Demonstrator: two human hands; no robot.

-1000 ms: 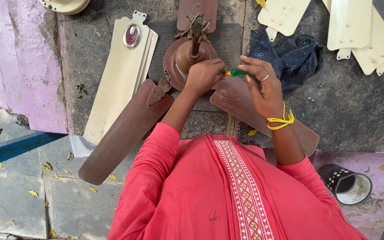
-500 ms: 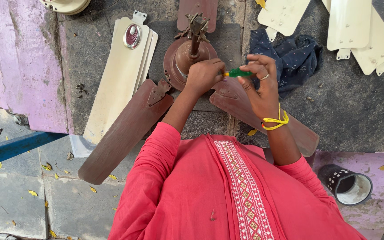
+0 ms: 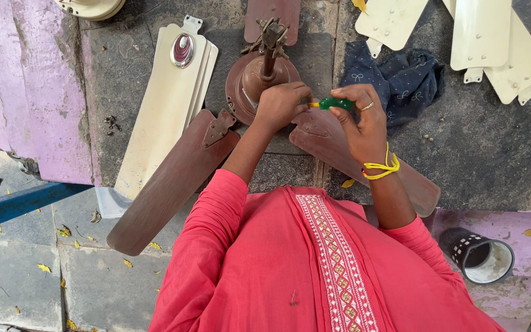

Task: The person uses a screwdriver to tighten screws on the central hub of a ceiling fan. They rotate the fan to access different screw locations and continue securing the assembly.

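Observation:
A brown ceiling fan motor [image 3: 254,79] with a rod lies on a stone slab, with brown blades [image 3: 173,178] spreading toward me. My left hand [image 3: 281,104] rests closed against the motor's edge, by the tip of a green-handled screwdriver [image 3: 333,103]. My right hand [image 3: 361,120], with a ring and a yellow thread on the wrist, grips that screwdriver's handle and points it left toward the motor.
Stacked cream fan blades [image 3: 167,110] with a shiny cap lie to the left. More cream blades [image 3: 487,37] lie at top right beside a dark blue cloth [image 3: 401,80]. A black cup [image 3: 480,258] lies at lower right. A blue bar [image 3: 19,203] runs at left.
Both hands stay at the motor's edge with the screwdriver; my right hand has shifted slightly on the handle. Nothing else has moved.

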